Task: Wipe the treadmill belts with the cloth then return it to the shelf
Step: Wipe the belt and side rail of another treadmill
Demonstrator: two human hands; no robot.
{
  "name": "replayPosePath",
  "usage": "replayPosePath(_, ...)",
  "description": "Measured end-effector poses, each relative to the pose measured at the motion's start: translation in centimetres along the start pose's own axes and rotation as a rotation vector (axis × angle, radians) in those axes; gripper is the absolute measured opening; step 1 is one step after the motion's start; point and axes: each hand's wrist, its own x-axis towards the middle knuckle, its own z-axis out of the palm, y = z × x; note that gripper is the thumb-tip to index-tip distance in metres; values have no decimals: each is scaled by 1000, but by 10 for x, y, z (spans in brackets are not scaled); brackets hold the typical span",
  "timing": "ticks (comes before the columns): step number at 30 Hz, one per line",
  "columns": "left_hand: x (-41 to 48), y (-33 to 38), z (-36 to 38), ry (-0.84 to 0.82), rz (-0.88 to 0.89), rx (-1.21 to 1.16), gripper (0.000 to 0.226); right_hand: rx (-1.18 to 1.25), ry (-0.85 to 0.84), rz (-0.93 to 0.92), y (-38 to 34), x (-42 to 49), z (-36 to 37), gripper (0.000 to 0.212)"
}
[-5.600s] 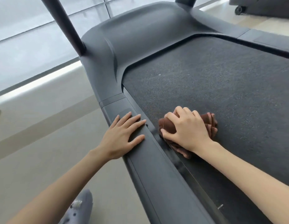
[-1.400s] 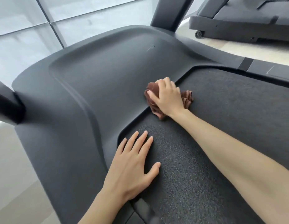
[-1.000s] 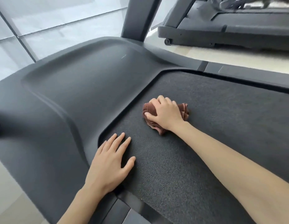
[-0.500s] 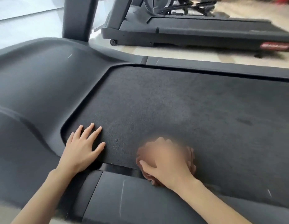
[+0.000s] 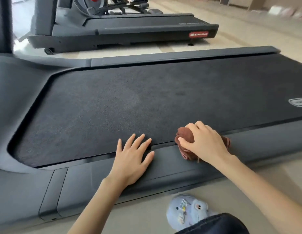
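The brown cloth (image 5: 184, 135) is bunched up in a ball. It sits right on the near edge of the treadmill belt (image 5: 113, 105), part on the rough belt and part on the smooth side rail (image 5: 172, 168). The right hand (image 5: 205, 143) lies on top of it. Its fingers curl over the bunch and its thumb tucks against the left side, so it has hold of the cloth and presses it down. A bit of cloth pokes out on the right of the hand, and a loose thread hangs by the wrist. The left hand (image 5: 132, 157) is near it, on the left, and holds nothing. It lies flat with the fingers spread, the fingertips on the belt and the palm on the rail. The two hands do not touch. Past the hands the belt stretches wide and dark to the far rail (image 5: 163, 57). To the right it runs on past a small pale logo (image 5: 298, 102) to the edge of the view. To the left it ends in a round corner against the big dark cover (image 5: 16, 85). Behind the far rail is a strip of light floor, then a second treadmill (image 5: 130, 29) with a red label (image 5: 198, 34). On the floor (image 5: 138, 215) near the side rail is a pale blue shoe (image 5: 185, 211) with little charms.
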Motion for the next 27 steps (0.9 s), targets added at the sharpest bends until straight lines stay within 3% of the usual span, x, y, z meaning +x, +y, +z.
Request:
replayPosePath(7,18,75,18,-53,206,42,57,-4,-16,245,78,-57,-21,43)
replayPosePath(17,38,166,29,-42,419,100,57,-134,-52,345,145,-125,-48,48)
replayPosePath(23,42,281,42,-22,673,65,56,-175,-57,502,217,-207,-75,51)
replayPosePath(27,34,346,50,-11,751,67,55,-192,-61,619,264,-257,-90,52)
